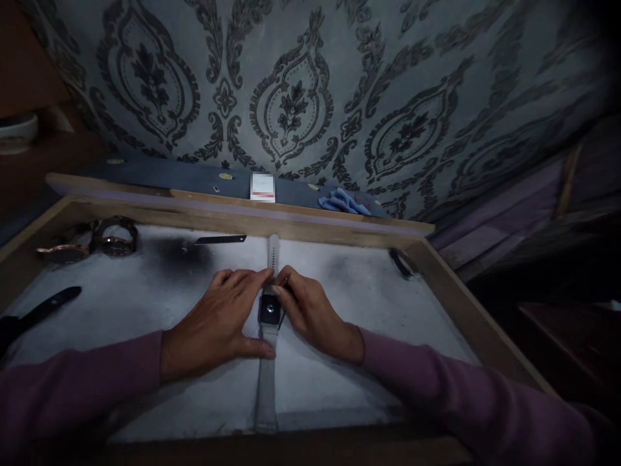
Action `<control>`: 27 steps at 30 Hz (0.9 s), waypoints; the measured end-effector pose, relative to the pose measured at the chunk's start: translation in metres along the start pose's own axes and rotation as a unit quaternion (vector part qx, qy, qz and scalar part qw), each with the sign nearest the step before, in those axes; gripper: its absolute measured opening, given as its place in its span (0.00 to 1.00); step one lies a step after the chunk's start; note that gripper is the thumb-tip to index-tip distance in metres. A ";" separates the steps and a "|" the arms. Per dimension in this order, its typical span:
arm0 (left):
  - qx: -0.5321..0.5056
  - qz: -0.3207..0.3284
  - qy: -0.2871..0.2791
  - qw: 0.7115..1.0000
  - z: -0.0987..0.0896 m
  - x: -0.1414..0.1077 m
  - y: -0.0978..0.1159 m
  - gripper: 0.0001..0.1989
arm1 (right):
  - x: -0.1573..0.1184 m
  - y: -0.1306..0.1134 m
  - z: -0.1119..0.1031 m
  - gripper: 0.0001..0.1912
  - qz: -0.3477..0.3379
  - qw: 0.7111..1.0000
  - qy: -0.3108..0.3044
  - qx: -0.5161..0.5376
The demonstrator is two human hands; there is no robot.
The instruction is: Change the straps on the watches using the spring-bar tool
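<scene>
A smartwatch (270, 310) with a dark square face lies flat on the white board, its pale grey strap (266, 388) stretched out above and below the case. My left hand (213, 323) spans the watch from the left, thumb on the lower strap and fingertips on the upper strap, gripping it. From the right, my right hand (310, 307) pinches at the top edge of the case. A thin dark thing shows at its fingers, mostly hidden, and I cannot make out its kind.
A raised wooden frame (431, 259) borders the white board (359, 272). Wristwatches (116, 239) lie at the far left, with a black strap (46, 307) nearer. A dark blade (220, 240) lies at the back, another black strap (402, 264) at right. Beyond the frame are a small box (262, 187) and blue cloth (344, 200).
</scene>
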State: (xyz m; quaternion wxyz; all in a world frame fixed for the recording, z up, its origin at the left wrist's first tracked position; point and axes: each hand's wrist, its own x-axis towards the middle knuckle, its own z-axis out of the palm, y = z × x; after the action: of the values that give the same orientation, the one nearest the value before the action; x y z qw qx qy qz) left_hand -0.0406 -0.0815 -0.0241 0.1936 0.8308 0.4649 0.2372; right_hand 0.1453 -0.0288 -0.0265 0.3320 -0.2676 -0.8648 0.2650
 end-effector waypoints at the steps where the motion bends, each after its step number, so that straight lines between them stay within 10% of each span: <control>1: 0.000 -0.001 -0.001 1.000 0.000 0.000 0.000 0.48 | 0.000 0.000 0.000 0.06 -0.010 1.000 -0.003 -0.010; 27: -0.002 -0.001 -0.006 1.000 -0.001 0.000 0.001 0.49 | 0.001 0.002 -0.002 0.07 0.067 0.995 0.007 0.069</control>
State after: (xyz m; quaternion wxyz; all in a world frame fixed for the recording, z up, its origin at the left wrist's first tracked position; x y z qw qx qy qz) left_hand -0.0406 -0.0814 -0.0224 0.1983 0.8311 0.4643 0.2331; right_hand 0.1463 -0.0260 -0.0262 0.3373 -0.3034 -0.8223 0.3435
